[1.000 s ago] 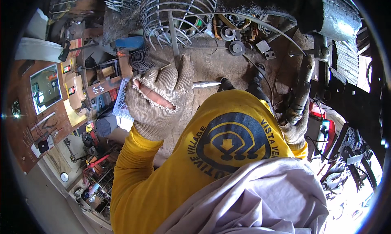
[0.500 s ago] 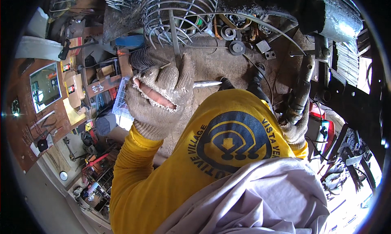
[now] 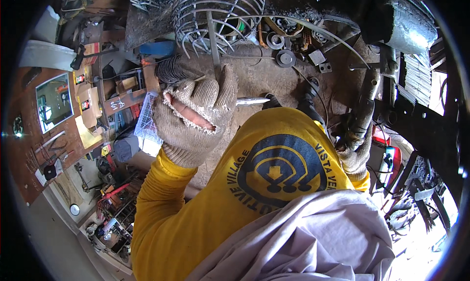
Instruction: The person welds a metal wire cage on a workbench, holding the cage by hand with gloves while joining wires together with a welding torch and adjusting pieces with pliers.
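My left hand (image 3: 193,122), in a worn knitted glove torn across the back, is closed around a flat metal bar (image 3: 213,43). The bar runs away from me to a cage of curved metal rods (image 3: 220,9). Beside this hand, a pointed metal piece (image 3: 252,101) sticks out to the right; its other end is hidden. My right hand (image 3: 353,158), gloved too, is at the near end of a metal pipe (image 3: 363,115), its fingers apparently wrapped around it and partly lost against the dark metal.
A long thin curved strip (image 3: 323,32) arcs from the cage toward the pipe. Rings and metal blocks (image 3: 317,57) lie on the floor ahead. A wire coil (image 3: 174,69) and a white plastic crate (image 3: 148,122) are left. A large metal cylinder (image 3: 411,26) stands far right.
My left hand and the bar sit very slightly farther right in the picture. The right hand stays at the pipe; both grips look the same.
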{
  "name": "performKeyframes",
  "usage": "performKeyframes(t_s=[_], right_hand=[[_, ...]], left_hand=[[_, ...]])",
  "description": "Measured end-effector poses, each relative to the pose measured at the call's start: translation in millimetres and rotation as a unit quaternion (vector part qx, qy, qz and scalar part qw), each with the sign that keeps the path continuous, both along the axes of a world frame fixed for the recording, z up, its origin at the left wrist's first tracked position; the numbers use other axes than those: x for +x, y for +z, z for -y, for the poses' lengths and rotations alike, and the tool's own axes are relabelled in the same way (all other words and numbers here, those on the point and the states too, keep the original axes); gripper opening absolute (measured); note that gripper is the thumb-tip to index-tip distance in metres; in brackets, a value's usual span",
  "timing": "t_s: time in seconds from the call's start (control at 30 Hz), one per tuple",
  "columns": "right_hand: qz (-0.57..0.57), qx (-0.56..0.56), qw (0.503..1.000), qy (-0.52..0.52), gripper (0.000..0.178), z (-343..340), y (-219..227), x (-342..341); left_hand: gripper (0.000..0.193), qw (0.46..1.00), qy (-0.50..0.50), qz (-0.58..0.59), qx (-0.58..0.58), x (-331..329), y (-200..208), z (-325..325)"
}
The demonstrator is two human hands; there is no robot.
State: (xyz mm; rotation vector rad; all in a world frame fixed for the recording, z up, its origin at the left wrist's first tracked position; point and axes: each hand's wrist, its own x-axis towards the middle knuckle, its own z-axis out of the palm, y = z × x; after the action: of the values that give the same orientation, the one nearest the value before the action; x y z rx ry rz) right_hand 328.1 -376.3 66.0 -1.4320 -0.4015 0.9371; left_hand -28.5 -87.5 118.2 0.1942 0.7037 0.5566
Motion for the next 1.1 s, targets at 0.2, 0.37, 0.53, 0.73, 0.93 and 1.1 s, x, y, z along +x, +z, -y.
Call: performKeyframes(t_s=[0.2,0.37,0.53,0.73,0.93,1.1], right_hand=[[0.029,0.038,0.999,-0.002,0.13,-14,9,-2],[0.062,0.023,0.998,0.006,0.12,-12,8,0],[0.07,0.025,0.997,0.004,0.117,-8,2,0],[0.19,0.064,0.98,0.001,0.115,-11,-8,4],[0.23,0.027,0.972,-0.036,0.108,-29,-9,5],[0.199,0.034,0.979,-0.033,0.121,-43,5,2]], left_hand=[[0.108,0.997,-0.026,-0.059,0.036,-31,-27,-14],[0.105,0.999,0.019,0.0,0.035,4,-17,8],[0.102,0.998,0.042,0.022,0.037,19,-13,19],[0.099,0.996,0.056,0.043,0.045,33,-5,25],[0.096,0.995,0.068,0.054,0.056,43,8,24],[0.093,0.994,0.07,0.059,0.064,49,13,22]])
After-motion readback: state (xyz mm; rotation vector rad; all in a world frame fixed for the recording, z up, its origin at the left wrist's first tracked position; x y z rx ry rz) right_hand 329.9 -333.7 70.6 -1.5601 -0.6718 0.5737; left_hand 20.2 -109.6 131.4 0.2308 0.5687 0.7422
